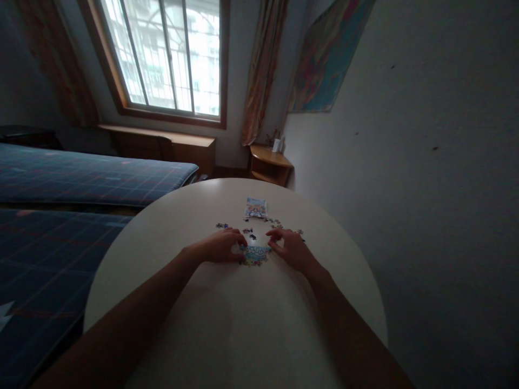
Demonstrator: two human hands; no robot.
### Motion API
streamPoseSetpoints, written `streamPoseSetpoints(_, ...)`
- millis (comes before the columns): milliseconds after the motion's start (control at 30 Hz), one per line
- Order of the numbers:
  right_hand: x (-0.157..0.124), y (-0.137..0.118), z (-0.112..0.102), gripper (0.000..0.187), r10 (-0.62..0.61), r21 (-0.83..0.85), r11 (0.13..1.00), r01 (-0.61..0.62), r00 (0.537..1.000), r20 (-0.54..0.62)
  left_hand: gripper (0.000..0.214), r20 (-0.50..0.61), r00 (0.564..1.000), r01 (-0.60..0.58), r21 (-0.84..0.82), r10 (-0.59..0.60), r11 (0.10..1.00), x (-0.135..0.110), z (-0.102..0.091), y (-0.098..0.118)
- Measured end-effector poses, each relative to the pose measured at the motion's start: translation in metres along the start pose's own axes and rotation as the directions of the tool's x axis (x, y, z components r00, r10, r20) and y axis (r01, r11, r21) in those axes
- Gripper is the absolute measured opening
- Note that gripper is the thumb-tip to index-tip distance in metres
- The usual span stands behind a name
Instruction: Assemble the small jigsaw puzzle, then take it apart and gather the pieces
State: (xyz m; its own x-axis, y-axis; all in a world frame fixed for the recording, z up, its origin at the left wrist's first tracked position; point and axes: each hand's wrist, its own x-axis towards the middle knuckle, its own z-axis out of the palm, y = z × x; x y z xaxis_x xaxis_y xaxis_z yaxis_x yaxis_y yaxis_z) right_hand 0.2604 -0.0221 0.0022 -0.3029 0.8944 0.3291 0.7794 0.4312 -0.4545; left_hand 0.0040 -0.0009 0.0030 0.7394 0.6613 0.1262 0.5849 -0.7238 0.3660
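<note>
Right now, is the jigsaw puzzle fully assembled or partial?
Partial: a joined jigsaw section lies between the left hand and right hand, and loose jigsaw pieces lie apart from it on the round table.

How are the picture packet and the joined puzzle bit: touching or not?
Apart. In the head view, white table and loose pieces show between the picture packet and the joined puzzle bit.

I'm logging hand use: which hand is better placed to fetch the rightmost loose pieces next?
Right hand, probably: it's nearer those pieces; the left hand is at the joined section's left edge.
</note>
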Motion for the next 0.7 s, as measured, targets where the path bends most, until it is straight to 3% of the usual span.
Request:
streamPoseSetpoints(167, -0.001, 0.021, -0.013, 0.018, 0.120, -0.121, 0.985, -0.123, 0.992, -0.032, 0.036, 0.009, 1.000, 0.001, -0.002, -0.001, 1.000, 0.000, 0.000, -0.001)
streamPoseSetpoints(367, -0.004, 0.056, -0.027, 0.018, 0.269, -0.076, 0.960, -0.270, 0.963, -0.030, 0.039, 0.021, 1.000, 0.012, -0.025, -0.012, 1.000, 0.001, 0.000, -0.003)
streamPoseSetpoints(533, -0.007, 0.061, -0.030, 0.017, 0.248, -0.022, 0.969, -0.247, 0.966, 0.076, 0.037, 0.019, 0.997, 0.077, -0.025, -0.077, 0.997, 0.001, 0.000, -0.012)
streamPoseSetpoints(700, -0.008, 0.049, -0.027, 0.026, 0.193, -0.027, 0.981, -0.191, 0.967, 0.167, 0.028, -0.077, 0.970, 0.234, 0.059, -0.229, 0.970, -0.005, -0.009, -0.031)
